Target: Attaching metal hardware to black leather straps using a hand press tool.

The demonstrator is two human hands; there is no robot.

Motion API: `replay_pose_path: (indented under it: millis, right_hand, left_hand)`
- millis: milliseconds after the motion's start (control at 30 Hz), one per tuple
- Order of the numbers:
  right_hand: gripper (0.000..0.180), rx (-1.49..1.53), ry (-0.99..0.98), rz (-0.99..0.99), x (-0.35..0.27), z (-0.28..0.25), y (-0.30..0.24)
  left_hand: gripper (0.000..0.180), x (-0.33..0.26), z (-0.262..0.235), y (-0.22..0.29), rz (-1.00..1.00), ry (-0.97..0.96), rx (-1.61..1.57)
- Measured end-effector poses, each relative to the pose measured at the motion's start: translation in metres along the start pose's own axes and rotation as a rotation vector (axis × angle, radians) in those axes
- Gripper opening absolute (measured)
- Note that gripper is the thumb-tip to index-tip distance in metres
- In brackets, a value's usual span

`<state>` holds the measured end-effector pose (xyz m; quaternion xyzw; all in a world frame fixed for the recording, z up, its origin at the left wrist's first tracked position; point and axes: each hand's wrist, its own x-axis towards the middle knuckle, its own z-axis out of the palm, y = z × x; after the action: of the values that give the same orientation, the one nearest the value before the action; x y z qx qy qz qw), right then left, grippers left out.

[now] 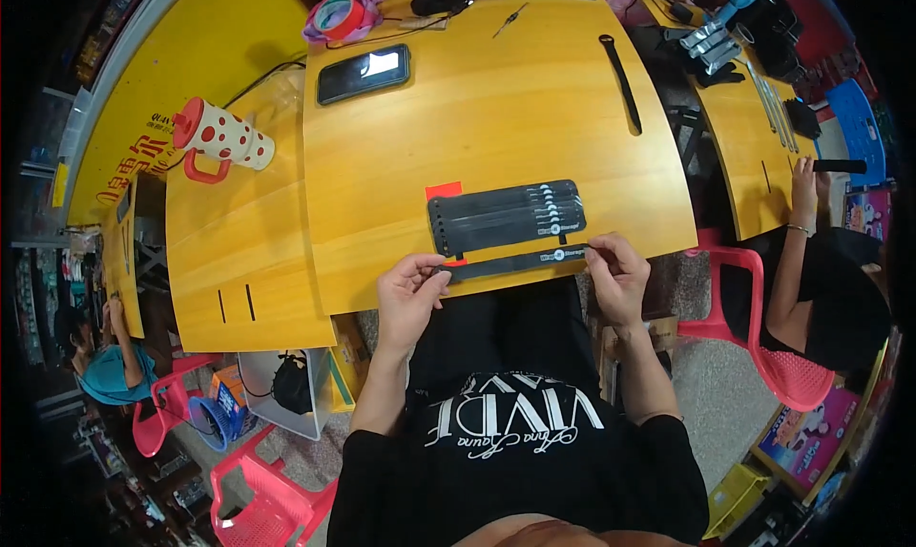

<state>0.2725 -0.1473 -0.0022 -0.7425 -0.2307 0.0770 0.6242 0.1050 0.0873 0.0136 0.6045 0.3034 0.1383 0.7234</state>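
Near the front edge of the yellow table (401, 179), a black strap (515, 262) with white print is stretched flat between my hands. My left hand (408, 294) pinches its left end, and my right hand (618, 278) pinches its right end by the printed part. Just beyond it lies a neat row of several similar black straps (491, 218), side by side, with holes at their left ends and white print at the right. A red patch (444, 190) shows at the row's far left corner, and a smaller red piece (456, 262) shows beside the held strap.
Farther back lie a phone (364, 73), a loose black strap (622, 84), a thin pointed tool (510, 20) and a tape roll (339, 17). A dotted tumbler (229, 135) stands on the left table. Two people sit at side tables, one holding a black strap (840, 166).
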Motion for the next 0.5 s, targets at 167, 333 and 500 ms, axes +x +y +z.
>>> replay_pose_path:
  millis: [167, 333, 500]
  right_hand:
    - [0.009, -0.050, 0.049, -0.117, 0.015, 0.005, 0.012]
    - [0.012, -0.217, 0.026, -0.157, 0.025, 0.007, 0.004]
    - [0.018, -0.272, 0.032, -0.210, 0.028, 0.007, 0.005]
  left_hand:
    - [0.023, 0.011, 0.002, 0.000, 0.004, 0.028, -0.014]
    - [0.024, 0.017, 0.002, 0.000, -0.007, 0.082, 0.040]
    - [0.023, 0.022, -0.001, -0.003, -0.019, 0.049, 0.053]
